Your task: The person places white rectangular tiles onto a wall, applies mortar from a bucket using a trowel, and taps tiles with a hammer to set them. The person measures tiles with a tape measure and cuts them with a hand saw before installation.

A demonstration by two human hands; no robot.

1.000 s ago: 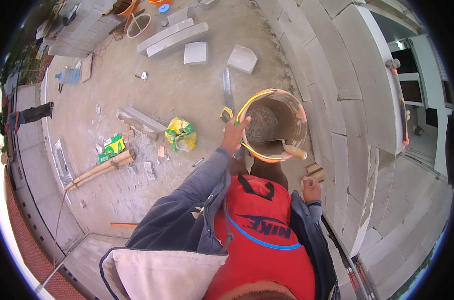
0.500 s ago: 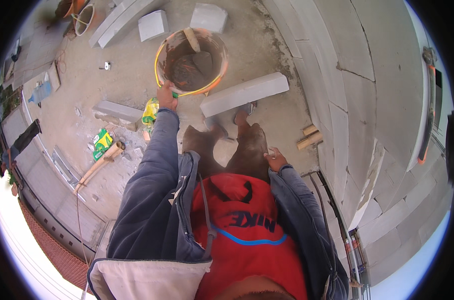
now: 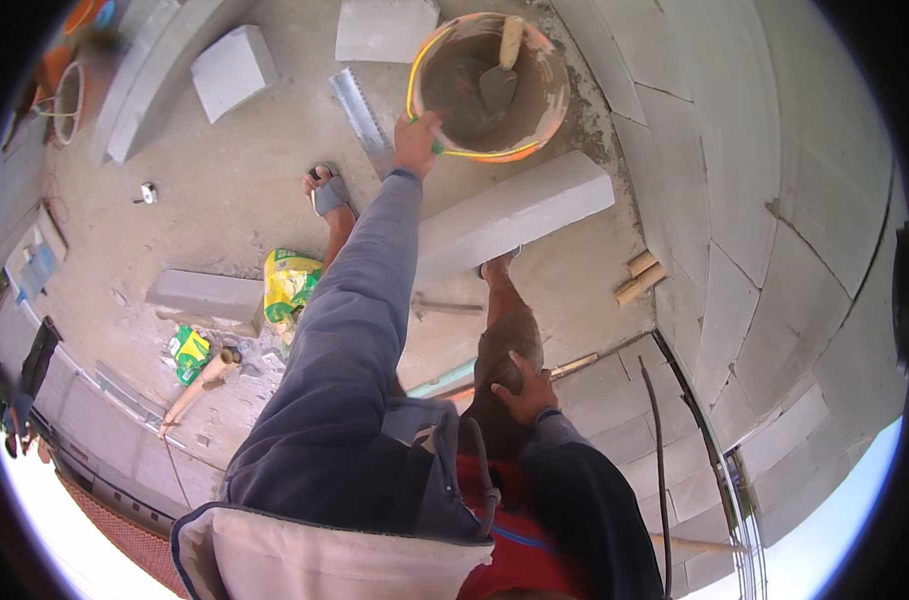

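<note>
My left hand is closed around the green grip on the yellow handle of a bucket. Inside the bucket is wet grey mortar, and a trowel with a wooden handle leans in it. The bucket is just beyond a long pale block on the floor. My right hand rests on my right leg near the knee, fingers apart, with nothing in it. Left of the bucket lies a toothed metal strip, partly hidden behind my left hand and arm.
A wall of large grey blocks rises on the right, with short wooden pieces at its foot. Loose blocks lie at the far left. A yellow-green bag and another block lie left of my arm.
My left hand and the bucket have shifted right, toward the wall, uncovering the toothed strip. My left foot has stepped out to the left. My right hand has moved onto my leg.
</note>
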